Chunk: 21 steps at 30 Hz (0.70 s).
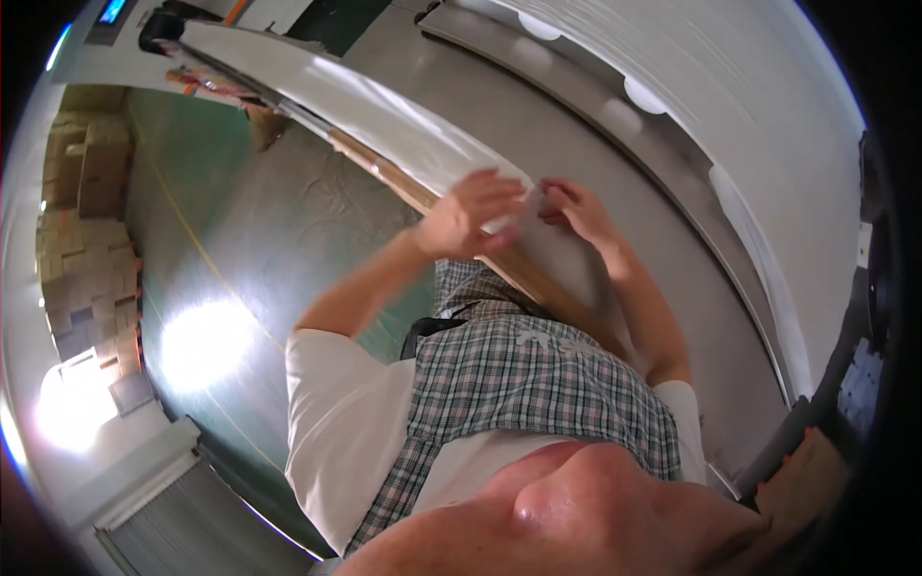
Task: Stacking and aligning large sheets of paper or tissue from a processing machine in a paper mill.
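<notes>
A long strip of glossy white sheet material (384,101) runs from the far left toward me along the table edge, and its near end lies at my hands. My left hand (471,216) is over that end, fingers stretched and smeared by motion, with some white showing between thumb and fingers. Whether it grips the sheet cannot be made out. Just to its right, my right hand (579,213) has bent fingers held apart at the tip of the sheet. Something pale and blurred lies between the two hands; its kind is unclear.
A brown wooden-looking edge (533,278) borders the grey table (615,173) in front of my checked apron. A long bar (576,91) crosses the table, with wide white material (711,86) beyond it. Cardboard boxes (86,269) are stacked left, across the green floor (178,240).
</notes>
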Available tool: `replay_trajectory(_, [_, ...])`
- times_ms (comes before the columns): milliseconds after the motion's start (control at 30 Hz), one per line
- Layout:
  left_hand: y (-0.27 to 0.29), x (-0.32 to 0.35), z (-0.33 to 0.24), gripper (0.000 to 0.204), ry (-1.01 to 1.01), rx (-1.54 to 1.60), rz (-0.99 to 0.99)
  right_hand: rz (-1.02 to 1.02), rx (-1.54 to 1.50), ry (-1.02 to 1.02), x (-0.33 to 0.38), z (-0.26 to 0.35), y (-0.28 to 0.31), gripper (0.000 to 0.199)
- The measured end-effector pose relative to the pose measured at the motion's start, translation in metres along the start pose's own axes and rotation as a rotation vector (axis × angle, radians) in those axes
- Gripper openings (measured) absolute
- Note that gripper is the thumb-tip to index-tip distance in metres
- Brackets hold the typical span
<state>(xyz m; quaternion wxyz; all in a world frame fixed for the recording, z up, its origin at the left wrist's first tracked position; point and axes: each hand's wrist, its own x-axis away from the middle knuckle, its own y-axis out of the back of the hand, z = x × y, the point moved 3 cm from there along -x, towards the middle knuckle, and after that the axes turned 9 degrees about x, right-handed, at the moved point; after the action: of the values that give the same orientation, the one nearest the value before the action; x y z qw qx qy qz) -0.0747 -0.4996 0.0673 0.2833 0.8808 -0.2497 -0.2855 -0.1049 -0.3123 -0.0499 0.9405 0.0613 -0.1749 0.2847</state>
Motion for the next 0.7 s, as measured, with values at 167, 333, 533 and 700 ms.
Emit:
replay_trajectory(167, [0.098,-0.063,0.151,0.024,0.308,-0.065,-0.237,-0.460,-0.520,-0.124,0.002,-0.033,0.069,0.050])
replay_trajectory(333, [0.142,-0.142,0.305,0.029,0.387,-0.129,-0.535,-0.733,-0.621,-0.178,-0.010,-0.044,0.099,0.051])
replay_trajectory(533, [0.113,-0.197,0.424,0.027,0.455,0.551,-0.992,-0.867,-0.606,-0.264,-0.013,-0.036,0.098,0.048])
replay_trajectory(700, [0.106,-0.230,0.435,0.036,0.554,0.592,-0.981,-0.952,-0.583,-0.296,-0.028,-0.020,0.104,0.048])
